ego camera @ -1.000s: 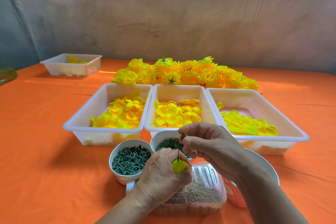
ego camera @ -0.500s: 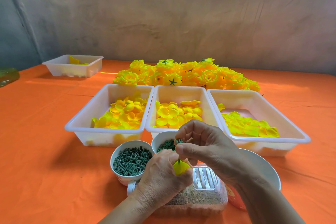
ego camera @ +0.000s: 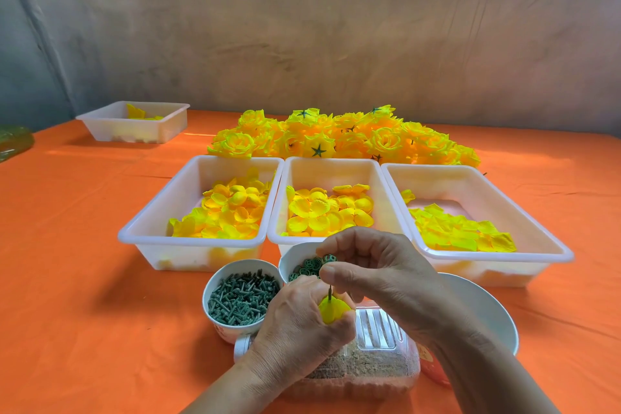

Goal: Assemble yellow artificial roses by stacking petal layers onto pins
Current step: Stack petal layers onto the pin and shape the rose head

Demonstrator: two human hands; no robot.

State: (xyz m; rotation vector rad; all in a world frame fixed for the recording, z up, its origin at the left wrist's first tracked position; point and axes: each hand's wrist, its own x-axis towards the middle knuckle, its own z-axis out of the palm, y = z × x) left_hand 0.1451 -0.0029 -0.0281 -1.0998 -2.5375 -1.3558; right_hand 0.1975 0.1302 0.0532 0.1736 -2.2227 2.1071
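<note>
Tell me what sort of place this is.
Likely a home or small-workshop table for hand-assembling artificial flowers: three white trays of sorted yellow petals, a cup of green pins, and a heap of finished yellow roses behind, all on an orange tablecloth.

no legible text, labels or numbers, pale marking on red container (ego camera: 432, 369) unreadable

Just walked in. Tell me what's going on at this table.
A person is assembling yellow artificial roses. The left hand grips a small yellow petal bud, and the right hand pinches the top of the green pin standing up out of it. Three white trays of loose petals sit beyond the hands, a cup of green pins beside the left hand, and finished roses piled behind the trays.
</note>
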